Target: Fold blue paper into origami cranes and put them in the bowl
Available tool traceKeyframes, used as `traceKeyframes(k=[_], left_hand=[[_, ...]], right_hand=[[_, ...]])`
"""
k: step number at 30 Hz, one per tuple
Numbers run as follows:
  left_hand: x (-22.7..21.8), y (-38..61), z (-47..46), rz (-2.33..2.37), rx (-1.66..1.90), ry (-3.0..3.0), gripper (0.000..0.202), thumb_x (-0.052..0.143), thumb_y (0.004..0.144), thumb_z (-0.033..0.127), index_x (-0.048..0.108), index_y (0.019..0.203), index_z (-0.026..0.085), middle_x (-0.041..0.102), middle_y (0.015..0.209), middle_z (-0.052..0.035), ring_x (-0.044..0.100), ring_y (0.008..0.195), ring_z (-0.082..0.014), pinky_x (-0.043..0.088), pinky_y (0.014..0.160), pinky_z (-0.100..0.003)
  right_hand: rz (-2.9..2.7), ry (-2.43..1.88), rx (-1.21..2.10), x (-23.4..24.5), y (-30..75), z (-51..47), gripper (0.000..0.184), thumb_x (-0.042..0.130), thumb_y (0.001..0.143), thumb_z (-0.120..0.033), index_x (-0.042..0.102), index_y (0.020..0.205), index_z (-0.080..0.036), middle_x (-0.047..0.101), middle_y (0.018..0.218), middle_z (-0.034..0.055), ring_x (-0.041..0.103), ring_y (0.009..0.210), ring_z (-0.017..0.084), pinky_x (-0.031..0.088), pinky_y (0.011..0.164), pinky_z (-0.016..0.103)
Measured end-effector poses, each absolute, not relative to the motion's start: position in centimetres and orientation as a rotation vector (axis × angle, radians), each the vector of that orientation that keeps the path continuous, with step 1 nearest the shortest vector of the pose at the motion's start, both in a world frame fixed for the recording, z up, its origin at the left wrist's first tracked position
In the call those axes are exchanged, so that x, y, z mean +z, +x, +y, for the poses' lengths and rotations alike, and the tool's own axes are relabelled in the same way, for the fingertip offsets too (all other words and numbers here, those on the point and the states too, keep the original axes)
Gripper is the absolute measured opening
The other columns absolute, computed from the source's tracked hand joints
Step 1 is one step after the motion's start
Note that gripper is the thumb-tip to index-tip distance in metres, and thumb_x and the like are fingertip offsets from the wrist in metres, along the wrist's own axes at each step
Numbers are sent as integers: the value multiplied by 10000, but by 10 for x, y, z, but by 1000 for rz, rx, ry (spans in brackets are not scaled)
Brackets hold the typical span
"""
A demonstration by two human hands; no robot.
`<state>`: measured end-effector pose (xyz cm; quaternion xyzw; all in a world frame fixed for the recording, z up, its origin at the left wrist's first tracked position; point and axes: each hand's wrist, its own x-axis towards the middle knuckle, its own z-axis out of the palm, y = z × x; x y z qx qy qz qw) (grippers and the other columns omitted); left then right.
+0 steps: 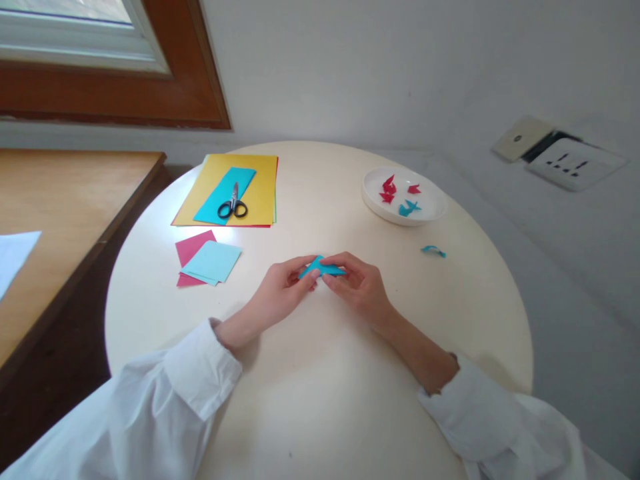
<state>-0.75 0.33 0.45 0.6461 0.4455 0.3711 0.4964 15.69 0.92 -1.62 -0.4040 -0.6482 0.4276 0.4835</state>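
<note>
Between both hands, over the middle of the round table, is a small blue piece of paper (320,265) folded into a triangle. My left hand (286,287) pinches its left part between thumb and fingers. On the other side my right hand (361,285) grips it, fingers along the top and thumb at the lower edge. The fingertips cover parts of the folds. To the left lie light blue and pink paper squares (213,262), overlapping each other.
Scissors (233,203) rest on a blue paper strip (205,212) over a stack of coloured sheets (265,180). A white dish (370,208) at the back right holds small red and blue folded papers. Near it lies a curled blue scrap (433,251) on the round table (325,400).
</note>
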Motion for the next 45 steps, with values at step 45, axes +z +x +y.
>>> traceKeyframes(k=[45], left_hand=[[-4,-8,1,1208,932,1955,300,450,871,300,623,1069,155,676,814,-35,540,642,-122,429,599,-208]], right_hand=[[-1476,-1052,1098,-13,148,10,98,572,692,-203,620,776,-213,651,782,-5,599,772,147,477,741,288]])
